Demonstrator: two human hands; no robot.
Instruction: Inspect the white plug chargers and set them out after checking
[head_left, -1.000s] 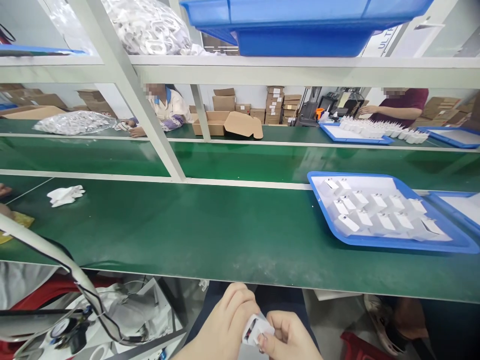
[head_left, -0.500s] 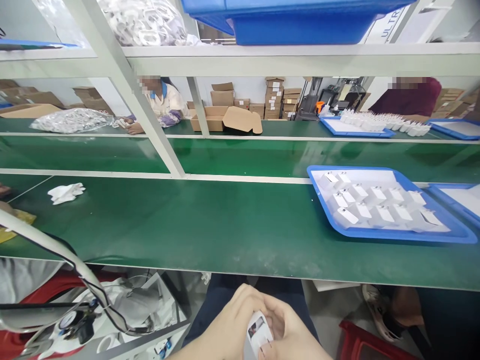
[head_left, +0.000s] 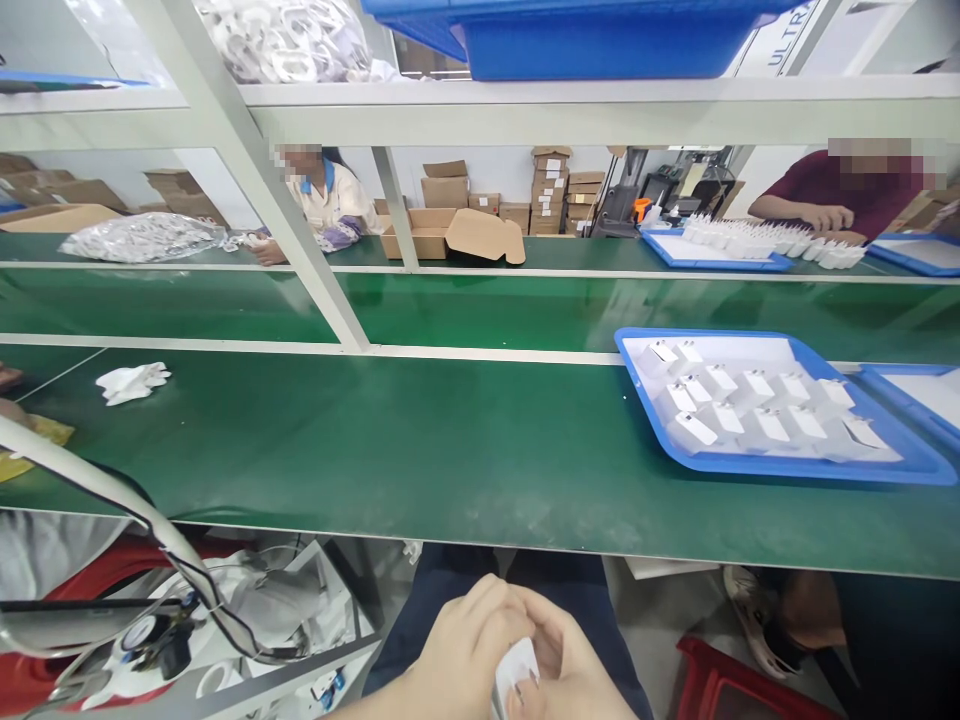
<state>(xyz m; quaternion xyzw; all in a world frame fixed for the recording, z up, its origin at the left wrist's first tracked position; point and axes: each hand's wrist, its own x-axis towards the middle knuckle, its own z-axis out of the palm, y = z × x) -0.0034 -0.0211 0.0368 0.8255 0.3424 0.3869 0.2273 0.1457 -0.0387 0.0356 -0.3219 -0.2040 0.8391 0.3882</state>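
Note:
Low in the view, over my lap and in front of the table edge, my left hand (head_left: 466, 640) and my right hand (head_left: 574, 655) are closed together around a small white plastic part (head_left: 517, 660). Its pale face shows between the two hands, with fingertips of my right hand pressing on it. The rest of the part is hidden by my fingers. On the table to the right, a blue tray (head_left: 922, 470) lined with white paper holds rows of similar small white parts (head_left: 766, 425).
The green table (head_left: 390, 440) stretches ahead, with a crumpled white cloth (head_left: 133, 383) at left. A slanted post (head_left: 277, 190) and a shelf with a blue bin (head_left: 600, 45) stand before me. Two people work across the table. At lower left is a metal arm with cables (head_left: 150, 520).
The white part has turned in my hands, so its dark rectangular patch no longer shows. Across the table, the person at right has leaned in, with a hand now visible near the white pieces.

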